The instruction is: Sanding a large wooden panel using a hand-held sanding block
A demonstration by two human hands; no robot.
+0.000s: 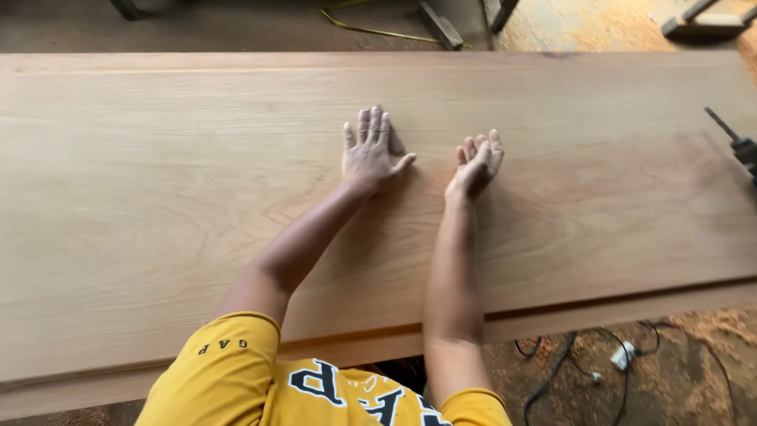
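Observation:
A wide, smooth, light-brown wooden board (pixel 158 197) fills most of the view, lying flat in front of me. My left hand (pixel 369 150) rests palm-down on its middle, fingers spread and pointing away from me. My right hand (pixel 476 164) lies just to the right of it, tilted on its edge with the fingers loosely together, touching the board. Neither hand holds anything. My yellow sleeves show at the bottom.
A dark power tool (pixel 741 146) with a thin bit sits at the board's right edge. Black cables and a white plug (pixel 623 356) lie on the sawdust-covered floor below right. Wood scraps (pixel 706 24) and a yellow cord (pixel 371 30) lie beyond the far edge.

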